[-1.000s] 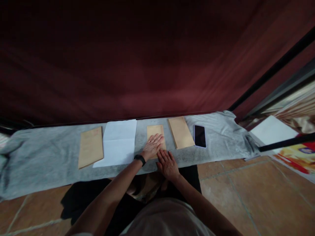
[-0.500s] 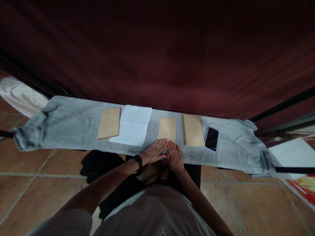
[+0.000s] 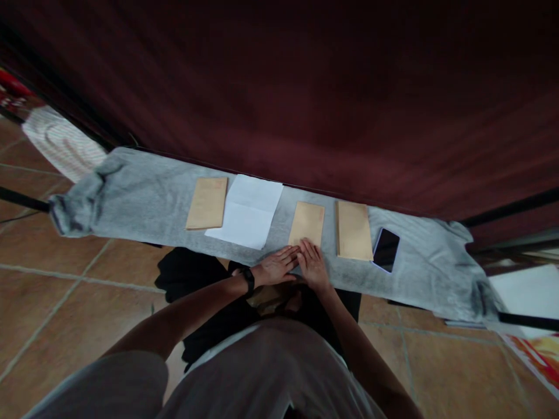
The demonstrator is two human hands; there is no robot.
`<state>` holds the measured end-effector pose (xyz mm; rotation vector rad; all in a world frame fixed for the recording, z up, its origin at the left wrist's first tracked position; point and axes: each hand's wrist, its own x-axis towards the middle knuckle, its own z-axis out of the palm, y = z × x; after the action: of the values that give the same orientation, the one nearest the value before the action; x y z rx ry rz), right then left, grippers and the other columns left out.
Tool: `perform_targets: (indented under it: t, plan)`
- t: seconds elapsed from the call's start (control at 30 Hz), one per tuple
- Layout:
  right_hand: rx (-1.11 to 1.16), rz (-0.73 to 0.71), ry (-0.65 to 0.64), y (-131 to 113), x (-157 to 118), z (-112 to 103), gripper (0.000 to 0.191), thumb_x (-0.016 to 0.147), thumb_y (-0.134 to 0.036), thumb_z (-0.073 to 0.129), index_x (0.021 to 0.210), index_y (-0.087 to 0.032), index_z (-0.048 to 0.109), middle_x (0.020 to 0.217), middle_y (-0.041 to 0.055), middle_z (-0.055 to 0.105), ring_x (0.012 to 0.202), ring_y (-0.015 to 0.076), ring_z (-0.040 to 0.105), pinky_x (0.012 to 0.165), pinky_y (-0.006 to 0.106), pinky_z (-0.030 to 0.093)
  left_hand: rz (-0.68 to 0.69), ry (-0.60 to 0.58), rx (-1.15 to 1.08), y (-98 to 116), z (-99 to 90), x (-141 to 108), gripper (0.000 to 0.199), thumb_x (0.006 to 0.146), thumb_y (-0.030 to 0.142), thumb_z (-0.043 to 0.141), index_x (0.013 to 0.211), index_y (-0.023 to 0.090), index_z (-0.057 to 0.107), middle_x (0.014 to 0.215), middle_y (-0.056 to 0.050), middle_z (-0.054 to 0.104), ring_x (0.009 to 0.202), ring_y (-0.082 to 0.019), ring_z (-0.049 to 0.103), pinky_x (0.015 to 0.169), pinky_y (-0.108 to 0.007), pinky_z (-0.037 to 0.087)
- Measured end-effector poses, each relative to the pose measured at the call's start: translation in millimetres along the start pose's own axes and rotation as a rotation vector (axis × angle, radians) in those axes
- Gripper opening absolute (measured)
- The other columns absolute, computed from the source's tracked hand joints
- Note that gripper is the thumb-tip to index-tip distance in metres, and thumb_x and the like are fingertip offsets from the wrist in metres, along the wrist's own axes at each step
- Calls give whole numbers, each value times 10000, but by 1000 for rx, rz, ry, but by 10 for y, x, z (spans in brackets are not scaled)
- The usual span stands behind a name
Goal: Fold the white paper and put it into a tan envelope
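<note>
A brown envelope lies on the grey cloth in front of me, its near end under my fingers. My left hand rests flat at its near left corner, palm down, with a dark band on the wrist. Beside it, my right hand lies flat with its fingertips on the envelope. The fingertips of both hands meet. To the left are a creased white sheet and a stack of brown envelopes. Another brown stack sits right of the single envelope, and a phone with a dark screen lies beyond it.
The grey cloth covers a narrow board. A dark red curtain hangs along its far side. Black bars show at both ends. White paper is at the far right, a striped cloth at the far left.
The view has turned and shifted a little, so the board slopes down more to the right. My right hand reaches slightly further onto the envelope. Both hands stay flat.
</note>
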<state>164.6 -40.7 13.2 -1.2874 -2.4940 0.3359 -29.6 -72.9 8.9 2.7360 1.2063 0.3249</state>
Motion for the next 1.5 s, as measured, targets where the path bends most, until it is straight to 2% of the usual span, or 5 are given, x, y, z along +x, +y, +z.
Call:
perform_targets:
  t: [0.23, 0.53, 0.87, 1.1, 1.5]
  plan:
    - [-66, -69, -78, 49, 413, 36, 486, 1080, -320, 301, 1509, -156, 460, 1593, 95, 418, 1483, 220, 369, 1228, 446, 267, 8, 15, 20, -33, 53, -13, 607, 947, 510, 591, 1388, 95, 541, 1457, -212, 554, 1415, -308, 467, 1201, -476, 337]
    - [-110, 60, -67, 216, 1043, 153, 485, 1071, -355, 351, 1536, -236, 417, 1618, 37, 388, 1489, 243, 334, 1239, 494, 198, 34, -62, 42, -69, -21, 33, 700, 996, 554, 469, 1532, 114, 377, 1577, -185, 425, 1500, -279, 343, 1239, -441, 272]
    - [-118, 209, 34, 438, 1503, 127, 523, 1065, -323, 328, 1566, -171, 349, 1610, 130, 386, 1480, 260, 353, 1223, 517, 171, 51, -19, 40, -63, -36, 31, 657, 1012, 512, 457, 1547, 145, 354, 1631, -168, 326, 1531, -282, 265, 1235, -493, 298]
    - [-139, 373, 81, 544, 1405, 130, 588, 1065, -379, 302, 1546, -46, 356, 1614, 214, 337, 1492, 285, 339, 1225, 484, 204, 56, 9, 45, -79, -8, 24, 668, 1009, 495, 473, 1564, 157, 321, 1634, -165, 320, 1531, -270, 268, 1233, -492, 303]
    - [-181, 209, 128, 346, 481, 173, 549, 1058, -344, 344, 1550, -101, 372, 1609, 164, 365, 1487, 269, 366, 1221, 490, 255, 34, 1, 101, -94, 40, 20, 667, 1016, 513, 417, 1565, 144, 339, 1613, -145, 373, 1513, -249, 319, 1249, -439, 273]
